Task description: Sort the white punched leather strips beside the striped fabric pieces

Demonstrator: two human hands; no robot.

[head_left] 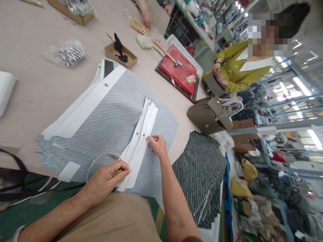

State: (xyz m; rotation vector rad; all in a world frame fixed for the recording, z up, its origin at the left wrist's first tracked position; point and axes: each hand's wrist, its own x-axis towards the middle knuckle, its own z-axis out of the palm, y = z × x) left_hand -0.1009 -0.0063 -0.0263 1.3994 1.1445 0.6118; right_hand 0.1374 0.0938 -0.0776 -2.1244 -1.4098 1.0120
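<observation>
Grey-blue fabric panels (111,111) with printed lines lie in a fanned stack before me, each edged by a white strip. Several white strips (141,148) overlap near the middle, with small round metal snaps (144,135) on them. My right hand (158,145) is closed in a pinch over the edge of the top strip, beside a snap; what sits between its fingertips is too small to name. Lower left, my left hand (107,178) is closed around a small brownish thing with a pale tip, mostly hidden by the fingers. A thin tan band (97,159) curves behind that hand.
Dark striped panels (202,174) lie to the right, near olive handbags (209,114). A hammer (168,55) rests on a red board (176,70). Farther back are a cardboard tray (121,55) and bagged metal parts (72,53). A co-worker in a yellow-green top (237,67) handles a bag.
</observation>
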